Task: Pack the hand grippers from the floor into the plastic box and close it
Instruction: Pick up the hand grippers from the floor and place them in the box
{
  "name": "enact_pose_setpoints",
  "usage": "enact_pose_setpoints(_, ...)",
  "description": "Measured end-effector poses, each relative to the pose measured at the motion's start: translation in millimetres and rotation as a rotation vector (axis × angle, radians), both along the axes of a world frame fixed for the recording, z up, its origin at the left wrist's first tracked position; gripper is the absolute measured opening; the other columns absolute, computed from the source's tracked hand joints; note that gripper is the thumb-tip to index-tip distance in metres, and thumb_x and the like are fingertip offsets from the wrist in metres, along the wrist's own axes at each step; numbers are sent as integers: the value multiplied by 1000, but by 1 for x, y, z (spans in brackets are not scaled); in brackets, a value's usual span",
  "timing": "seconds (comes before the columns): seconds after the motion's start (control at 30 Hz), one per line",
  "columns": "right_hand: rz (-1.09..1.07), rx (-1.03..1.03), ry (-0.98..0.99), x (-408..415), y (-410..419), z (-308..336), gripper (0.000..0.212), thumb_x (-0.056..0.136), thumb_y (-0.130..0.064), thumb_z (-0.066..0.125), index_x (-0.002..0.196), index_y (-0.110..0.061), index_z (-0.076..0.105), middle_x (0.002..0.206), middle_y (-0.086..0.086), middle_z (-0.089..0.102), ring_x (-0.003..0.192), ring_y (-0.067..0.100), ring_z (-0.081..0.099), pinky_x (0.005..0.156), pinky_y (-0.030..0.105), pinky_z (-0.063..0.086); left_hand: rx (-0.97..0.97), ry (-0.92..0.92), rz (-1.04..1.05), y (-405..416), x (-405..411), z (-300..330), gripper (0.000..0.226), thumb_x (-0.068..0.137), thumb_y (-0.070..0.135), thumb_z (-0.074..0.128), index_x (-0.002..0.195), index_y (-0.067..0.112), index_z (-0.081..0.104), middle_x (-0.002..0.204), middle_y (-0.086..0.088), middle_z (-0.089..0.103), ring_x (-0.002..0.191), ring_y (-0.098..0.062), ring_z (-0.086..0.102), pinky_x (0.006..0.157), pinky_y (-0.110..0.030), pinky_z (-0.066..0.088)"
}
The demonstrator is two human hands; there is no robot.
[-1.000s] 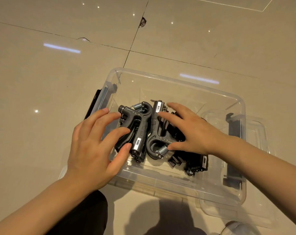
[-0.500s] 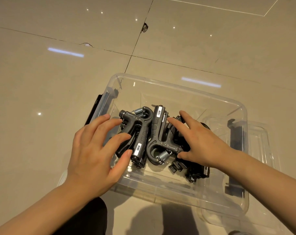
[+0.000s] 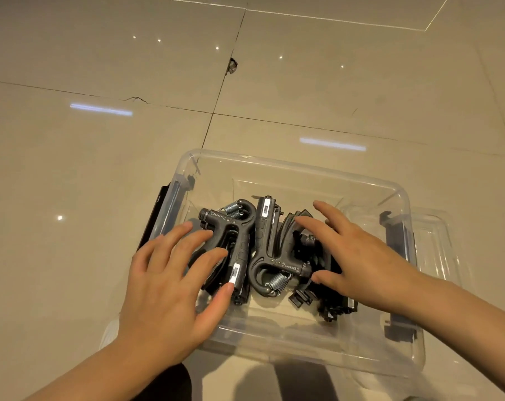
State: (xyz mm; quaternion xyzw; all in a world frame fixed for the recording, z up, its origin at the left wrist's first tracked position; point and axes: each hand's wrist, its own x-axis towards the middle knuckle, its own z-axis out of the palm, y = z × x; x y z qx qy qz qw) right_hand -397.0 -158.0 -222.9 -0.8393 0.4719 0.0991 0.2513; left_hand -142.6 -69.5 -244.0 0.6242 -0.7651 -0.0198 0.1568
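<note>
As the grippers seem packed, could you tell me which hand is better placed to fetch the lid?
Probably the right hand. The clear lid lies on the floor against the plastic box's right side, just beyond that wrist. The left hand rests open over the hand grippers at the opposite wall.

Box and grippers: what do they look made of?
Box: clear, glossy plastic; the floor shows through its walls. Grippers: matte black bodies, probably plastic or rubber-coated; the look leaves it open. Their coiled springs shine silvery, likely steel.
</note>
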Motion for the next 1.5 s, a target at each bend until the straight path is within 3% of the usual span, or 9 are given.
enact_pose_setpoints(0.13, 22, -24, 72, 13, 20, 50, 70, 89, -40, 58, 145, -37, 16, 154, -12, 9, 129, 14, 38, 100, 25, 38, 111, 62, -40, 1, 6, 7, 44, 82, 51, 47, 114, 25, 63, 127, 1, 55, 128, -21, 40, 103, -42, 28)
enact_pose_setpoints(0.3, 86, -44, 225, 28, 64, 150, 46, 93, -41, 52, 136, -36, 38, 133, -11, 49, 119, 11, 47, 95, 27, 39, 192, 217, -297, 2, 29, 69, 48, 85, 52, 43, 129, 34, 47, 130, 12, 45, 124, -6, 37, 101, -34, 37)
enact_pose_setpoints(0.53, -125, -170, 59, 82, 145, 273, 38, 92, -33, 56, 129, -36, 47, 124, -14, 56, 105, 3, 54, 91, 24, 45, 67, 75, -423, 25, 76, 263, 41, 84, 52, 41, 121, 38, 50, 106, 24, 49, 96, 4, 50, 87, -22, 49)
enact_pose_setpoints(0.67, -234, -329, -50, 112, 191, 316, 38, 91, -37, 57, 127, -42, 47, 120, -17, 57, 102, 2, 55, 90, 29, 48, -127, 142, -391, 75, 64, 311, 33, 88, 51, 45, 118, 39, 51, 102, 22, 55, 93, 4, 52, 81, -20, 48)
enact_pose_setpoints(0.8, -480, -469, -330, 113, 233, 306, 26, 90, -35, 57, 116, -37, 56, 105, -17, 61, 94, -1, 57, 90, 32, 50, -145, 244, -316, 102, 46, 300, 29, 88, 47, 51, 113, 34, 55, 97, 19, 59, 88, 1, 55, 77, -25, 52)
enact_pose_setpoints(0.9, -552, -446, -250, 119, 237, 282, 32, 92, -33, 54, 123, -29, 53, 118, -9, 57, 105, 9, 55, 95, 28, 43, -165, 170, -268, 100, 52, 292, 28, 88, 44, 53, 113, 32, 56, 97, 18, 58, 87, -1, 54, 75, -24, 51)
enact_pose_setpoints(1.03, -501, -464, -400, 130, 213, 286, 33, 91, -36, 56, 123, -30, 53, 120, -9, 55, 104, 8, 53, 84, 24, 44, -114, 202, -159, 97, 64, 290, 27, 87, 43, 56, 113, 33, 55, 94, 20, 53, 86, 0, 53, 74, -24, 51)
enact_pose_setpoints(1.3, -315, -425, -257, 144, 179, 285, 29, 91, -35, 56, 120, -31, 55, 117, -9, 56, 102, 8, 52, 88, 28, 45, -177, 187, -141, 109, 78, 332, 37, 86, 51, 52, 120, 37, 48, 103, 21, 49, 96, -1, 51, 80, -23, 48)
enact_pose_setpoints(1.5, -278, -412, -420, 184, 162, 291, 26, 90, -34, 59, 116, -32, 59, 110, -12, 60, 93, 3, 56, 84, 25, 50, -215, 184, -41, 100, 109, 349, 37, 86, 52, 51, 120, 36, 49, 103, 19, 50, 98, -2, 50, 78, -19, 44)
